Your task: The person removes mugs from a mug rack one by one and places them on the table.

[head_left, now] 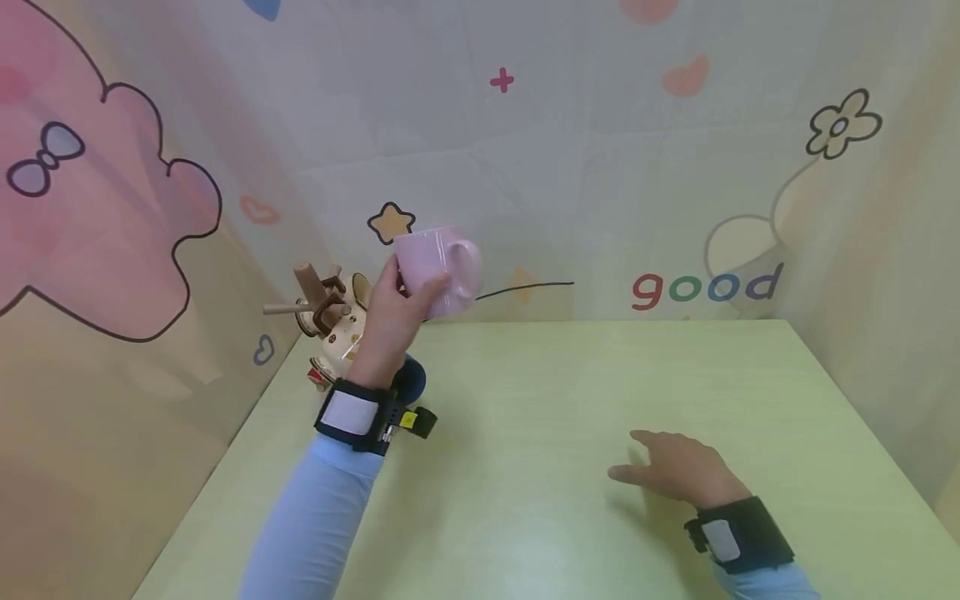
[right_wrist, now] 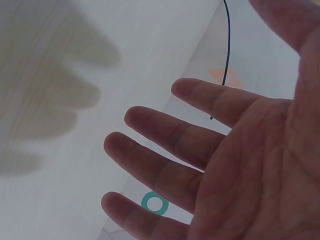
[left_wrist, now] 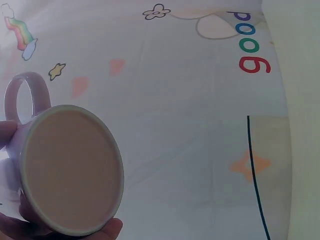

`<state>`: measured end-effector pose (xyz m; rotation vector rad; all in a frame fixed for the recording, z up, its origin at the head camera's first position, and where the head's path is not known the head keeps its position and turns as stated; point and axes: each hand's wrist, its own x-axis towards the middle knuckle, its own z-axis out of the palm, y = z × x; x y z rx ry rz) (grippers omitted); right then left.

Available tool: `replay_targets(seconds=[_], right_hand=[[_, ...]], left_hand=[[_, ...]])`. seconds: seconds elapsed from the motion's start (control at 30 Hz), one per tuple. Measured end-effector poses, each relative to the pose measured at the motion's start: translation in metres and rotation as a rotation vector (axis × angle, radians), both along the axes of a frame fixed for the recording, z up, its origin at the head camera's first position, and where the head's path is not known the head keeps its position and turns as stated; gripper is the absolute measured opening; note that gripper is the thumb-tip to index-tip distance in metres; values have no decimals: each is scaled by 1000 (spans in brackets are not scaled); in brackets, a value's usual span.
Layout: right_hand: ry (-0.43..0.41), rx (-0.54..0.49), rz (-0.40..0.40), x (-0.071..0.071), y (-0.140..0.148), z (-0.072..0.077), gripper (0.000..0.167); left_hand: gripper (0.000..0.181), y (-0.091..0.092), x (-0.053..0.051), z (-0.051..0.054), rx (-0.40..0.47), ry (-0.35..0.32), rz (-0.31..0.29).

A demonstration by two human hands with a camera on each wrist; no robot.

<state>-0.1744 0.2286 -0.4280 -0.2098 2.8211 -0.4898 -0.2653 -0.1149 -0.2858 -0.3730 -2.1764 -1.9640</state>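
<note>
Raised above the back left of the table, my left hand (head_left: 390, 321) grips a pink mug (head_left: 426, 271) around its body. The mug's handle points right in the head view. In the left wrist view, one round end of the mug (left_wrist: 72, 170) faces the camera, tan with a pale rim; whether it is base or mouth I cannot tell. Fingertips (left_wrist: 111, 229) show at its edge. Over the right part of the table, my right hand (head_left: 678, 467) is held with fingers spread and nothing in it. Its bare palm (right_wrist: 255, 165) fills much of the right wrist view.
Behind the left forearm stands a wooden rack (head_left: 318, 296) with pegs, bearing cream patterned cups (head_left: 345, 337), partly hidden. Something dark blue (head_left: 411, 382) shows beside the left wrist. The pale green table (head_left: 562, 400) meets a printed cloth backdrop (head_left: 555, 183) behind and at the sides.
</note>
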Motion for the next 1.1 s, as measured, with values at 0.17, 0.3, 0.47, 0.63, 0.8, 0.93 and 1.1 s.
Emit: replay_targets(seconds=[0.17,0.3,0.47,0.63,0.8,0.93,1.1], right_hand=[[0,8,-3,-3,0,3,87],[8,7,-5,-5,1,5,87],[25,-7,15,-7,0,11,86],[40,-27,41,-8,-4,19,85],[53,-53,60,-12,-13,29,81],[70,-77,80,-16,-21,38,78],[102,-138,101,-20,-29,45,64]], left_hand=[[74,20,-3,-18,-57,-15,0],[78,32,-4,-38,-99,-17,2],[80,44,-7,-70,-186,-4,21],[83,59,-8,-103,-245,25,1],[87,72,-6,-127,-299,40,-21],[90,81,-1,-140,-341,39,-47],[91,90,4,-151,-370,28,-94]])
